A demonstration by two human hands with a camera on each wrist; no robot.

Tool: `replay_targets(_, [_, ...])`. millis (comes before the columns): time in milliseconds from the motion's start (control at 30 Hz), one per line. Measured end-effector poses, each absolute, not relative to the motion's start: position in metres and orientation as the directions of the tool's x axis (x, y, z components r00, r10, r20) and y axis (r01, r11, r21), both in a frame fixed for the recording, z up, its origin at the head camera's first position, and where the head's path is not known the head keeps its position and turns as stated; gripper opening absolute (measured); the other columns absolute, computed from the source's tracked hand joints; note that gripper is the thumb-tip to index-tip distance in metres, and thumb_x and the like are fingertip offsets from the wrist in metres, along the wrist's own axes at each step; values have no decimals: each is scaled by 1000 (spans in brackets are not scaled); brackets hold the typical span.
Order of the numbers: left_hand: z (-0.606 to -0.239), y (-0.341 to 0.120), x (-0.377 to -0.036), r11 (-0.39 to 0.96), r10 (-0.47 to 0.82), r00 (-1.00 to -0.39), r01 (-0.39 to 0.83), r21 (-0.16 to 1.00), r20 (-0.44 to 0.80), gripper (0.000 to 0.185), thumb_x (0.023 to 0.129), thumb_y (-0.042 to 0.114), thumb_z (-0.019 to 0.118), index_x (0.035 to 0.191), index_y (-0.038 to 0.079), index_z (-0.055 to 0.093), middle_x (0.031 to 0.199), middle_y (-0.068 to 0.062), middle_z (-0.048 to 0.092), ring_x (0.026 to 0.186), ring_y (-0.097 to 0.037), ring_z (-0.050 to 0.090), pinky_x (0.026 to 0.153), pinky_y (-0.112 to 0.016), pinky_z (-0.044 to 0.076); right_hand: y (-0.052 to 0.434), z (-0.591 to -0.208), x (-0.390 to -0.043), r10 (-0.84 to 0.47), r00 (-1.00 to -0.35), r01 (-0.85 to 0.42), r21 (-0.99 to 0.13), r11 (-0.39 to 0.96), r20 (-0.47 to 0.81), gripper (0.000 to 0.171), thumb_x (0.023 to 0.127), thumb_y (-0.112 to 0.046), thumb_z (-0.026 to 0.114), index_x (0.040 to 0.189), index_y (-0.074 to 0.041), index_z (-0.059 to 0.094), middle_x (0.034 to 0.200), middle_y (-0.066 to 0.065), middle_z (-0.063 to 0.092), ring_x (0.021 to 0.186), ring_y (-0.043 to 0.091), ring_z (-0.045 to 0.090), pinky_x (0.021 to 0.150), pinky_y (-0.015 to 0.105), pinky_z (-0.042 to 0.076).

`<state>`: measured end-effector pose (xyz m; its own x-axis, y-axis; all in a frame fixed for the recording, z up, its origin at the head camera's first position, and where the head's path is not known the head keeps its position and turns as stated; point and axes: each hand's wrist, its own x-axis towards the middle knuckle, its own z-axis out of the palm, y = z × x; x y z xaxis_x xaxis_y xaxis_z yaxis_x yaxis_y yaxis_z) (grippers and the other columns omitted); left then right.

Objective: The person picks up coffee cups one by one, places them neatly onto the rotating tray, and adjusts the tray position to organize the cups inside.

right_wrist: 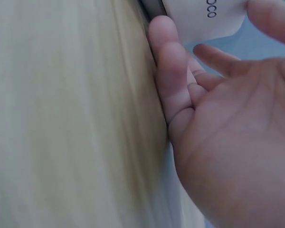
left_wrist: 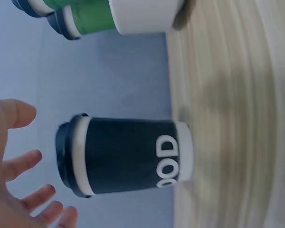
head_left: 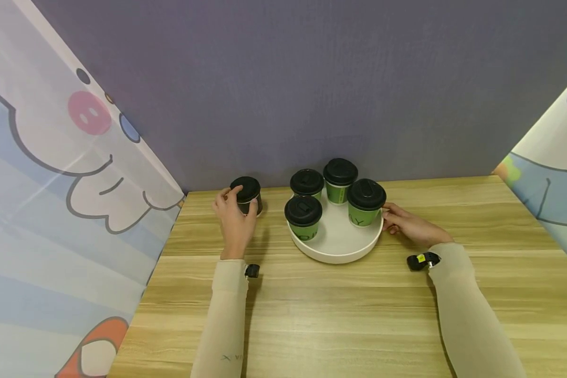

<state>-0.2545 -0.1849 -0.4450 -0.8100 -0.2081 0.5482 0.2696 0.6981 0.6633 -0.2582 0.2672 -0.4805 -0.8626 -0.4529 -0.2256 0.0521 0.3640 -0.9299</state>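
A black paper coffee cup (left_wrist: 128,154) with a black lid stands upright on the table at the left. My left hand (head_left: 236,218) is over it with fingers spread around the lid; in the left wrist view the fingertips (left_wrist: 31,159) are apart from the cup. A round white tray (head_left: 335,254) in the middle carries several green paper cups with black lids, one (head_left: 303,218) at its left front and another (head_left: 366,202) at its right. At the tray's right edge, my right hand (head_left: 408,226) grips the side, thumb near the rim and curled fingers (right_wrist: 173,69) low by the table.
The wooden table (head_left: 312,315) backs onto a grey wall panel (head_left: 312,94) just behind the cups. A cartoon-printed curtain (head_left: 52,220) borders the left side, and a similar one (head_left: 562,194) the right.
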Motion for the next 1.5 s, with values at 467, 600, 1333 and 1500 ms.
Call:
replay_targets(467, [-462,-196,-258,781,-131,-907,154,605,400,67,98,39,68,157,22,40,173,-11,11,150,-45,23,116,-68,26,259,-479,-259,-399,-897,53,-943,330,-190,49,111,-27,41,155,-11,26,107,7,56,95,16,56,81,25,50])
replay_targets(600, [-463,-195,-257,753,-148,-910,150,641,387,64,98,41,67,153,20,42,173,-11,11,153,-43,21,118,-68,25,258,-478,-260,-388,-898,66,-936,345,-206,48,109,-22,43,153,-11,29,106,8,55,95,17,55,81,25,51])
replay_targets(1333, [-459,-191,-259,739,-186,-882,165,653,434,56,91,53,73,122,12,50,158,-23,39,148,-41,37,113,-63,39,258,-476,-261,-384,-899,79,-940,332,-211,62,104,-14,42,160,-2,18,101,5,56,91,14,55,79,23,51])
replay_targets(1500, [-459,-190,-258,724,-205,-878,162,671,433,54,92,51,73,119,11,49,156,-21,41,144,-41,43,111,-61,42,257,-475,-260,-392,-895,82,-942,326,-214,65,103,-13,44,160,0,15,103,4,55,91,13,55,79,23,50])
